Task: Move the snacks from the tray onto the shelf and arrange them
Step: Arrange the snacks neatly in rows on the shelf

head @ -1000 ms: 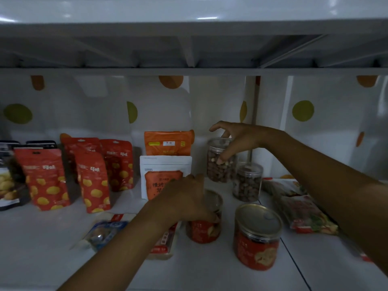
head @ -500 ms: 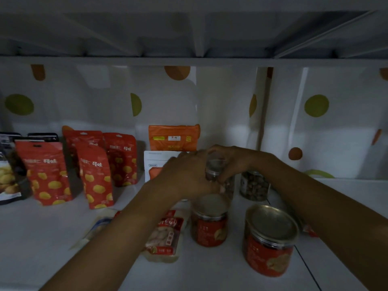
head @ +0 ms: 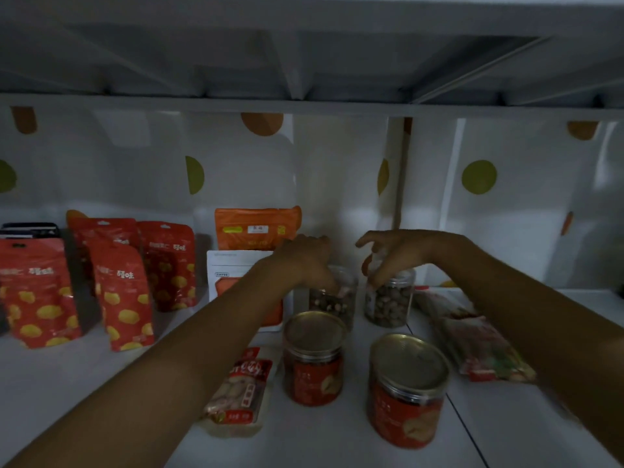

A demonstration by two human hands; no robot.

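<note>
Shelf (head: 320, 440): white, dimly lit.

Surroundings:
- Red pouches (head: 123, 295) stood at 9 o'clock of the hands.
- An orange pouch (head: 256, 228) stood at 11 o'clock. A white pouch (head: 233, 275) stood before it, partly hidden by the left forearm.
- The rear red jar (head: 314, 359) and front red jar (head: 407, 390), both gold-lidded, stood at 6 and 5 o'clock, in front of the nut jars.
- A flat packet (head: 241, 386) lay at 7 o'clock, and a long packet (head: 472, 342) lay at 4 o'clock.

Items:
- The left nut jar (head: 334, 298) and right nut jar (head: 388, 298) were clear and stood mid-shelf, side by side but apart.
- Both were upright, long axis vertical, lids up.

Hands:
- The left hand (head: 305, 261) sat directly over the left nut jar, fingers curled down round its top.
- The right hand (head: 395, 255) hung over the right nut jar, fingers bent, tips at the lid rim. Whether it gripped could not be told.
</note>
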